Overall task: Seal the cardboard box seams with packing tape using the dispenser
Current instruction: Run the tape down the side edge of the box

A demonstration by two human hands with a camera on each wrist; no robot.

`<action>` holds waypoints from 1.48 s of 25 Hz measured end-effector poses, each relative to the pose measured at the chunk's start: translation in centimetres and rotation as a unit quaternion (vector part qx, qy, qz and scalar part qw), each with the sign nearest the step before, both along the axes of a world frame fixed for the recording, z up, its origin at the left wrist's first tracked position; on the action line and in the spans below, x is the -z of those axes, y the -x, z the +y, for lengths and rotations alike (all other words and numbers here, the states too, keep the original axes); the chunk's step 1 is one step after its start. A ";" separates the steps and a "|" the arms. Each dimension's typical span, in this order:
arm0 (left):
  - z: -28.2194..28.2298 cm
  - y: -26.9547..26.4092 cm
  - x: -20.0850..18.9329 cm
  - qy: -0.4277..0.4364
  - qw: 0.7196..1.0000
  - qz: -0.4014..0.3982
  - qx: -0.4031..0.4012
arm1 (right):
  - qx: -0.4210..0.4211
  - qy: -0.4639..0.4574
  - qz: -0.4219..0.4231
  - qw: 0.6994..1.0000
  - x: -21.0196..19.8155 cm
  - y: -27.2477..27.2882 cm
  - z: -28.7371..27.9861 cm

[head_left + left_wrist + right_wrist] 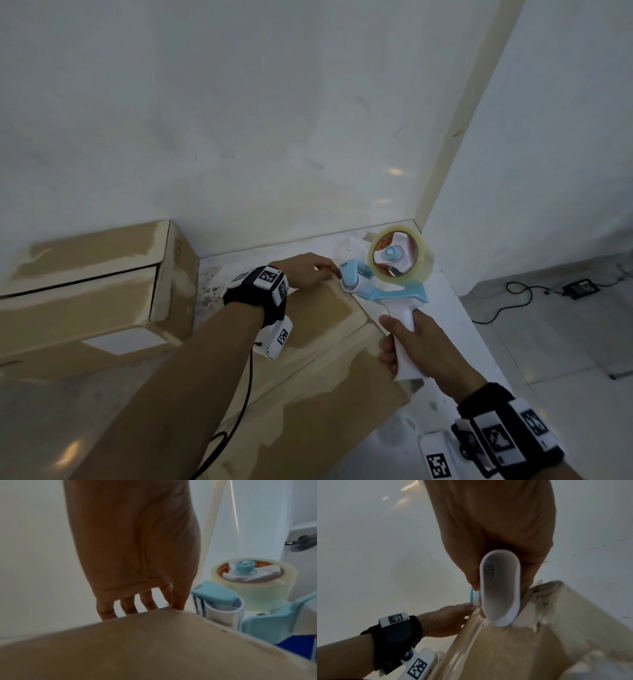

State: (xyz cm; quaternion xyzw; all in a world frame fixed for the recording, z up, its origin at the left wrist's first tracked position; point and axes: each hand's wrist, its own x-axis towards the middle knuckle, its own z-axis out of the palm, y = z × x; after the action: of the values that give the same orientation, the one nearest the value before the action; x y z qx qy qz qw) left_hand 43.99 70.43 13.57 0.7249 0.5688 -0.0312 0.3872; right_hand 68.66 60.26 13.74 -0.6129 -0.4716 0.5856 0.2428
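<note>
A worn cardboard box (325, 377) lies on a white surface, with old tape strips along its seams. My right hand (421, 346) grips the white handle (500, 588) of a blue and white tape dispenser (383, 291). The dispenser's roller end sits at the box's far right corner, and its clear tape roll (400, 255) points toward the wall. My left hand (305, 270) reaches over the same corner. Its fingers (106, 609) hang fairly straight down behind the far edge, one fingertip touching the corner beside the dispenser's blade (212, 593). No tape strip is clearly visible.
A second, larger cardboard box (85, 284) stands at the left against the white wall (274, 120). The white surface ends in an edge (479, 335) just right of the dispenser. On the floor beyond lie a black cable and adapter (579, 284). A fan (303, 543) stands farther off.
</note>
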 end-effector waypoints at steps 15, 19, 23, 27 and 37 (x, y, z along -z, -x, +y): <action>-0.5 0.8 1.7 0.028 0.998 0.047 -0.018 | -0.035 0.031 -0.008 0.999 -1.2 -2.7 -0.4; -0.6 0.7 2.0 0.023 0.999 0.040 -0.022 | -0.013 0.052 0.009 0.999 -1.5 -3.9 -4.8; -0.8 -0.2 0.6 -0.022 0.998 -0.039 -0.042 | 0.048 0.036 0.030 0.998 -0.6 -2.9 -6.2; -0.4 -1.2 -0.2 -0.008 0.999 0.019 0.037 | 0.047 0.022 0.021 0.998 -0.8 -2.9 -6.1; -1.0 -0.4 -0.7 0.074 0.997 0.017 -0.008 | 0.052 0.010 -0.022 0.998 -0.3 -2.6 -6.1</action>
State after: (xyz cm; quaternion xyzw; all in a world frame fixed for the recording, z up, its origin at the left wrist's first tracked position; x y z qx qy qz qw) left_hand 44.40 69.41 14.26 0.6893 0.5770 -0.0827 0.4303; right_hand 71.28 54.13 14.08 -0.6519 -0.4388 0.5629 0.2562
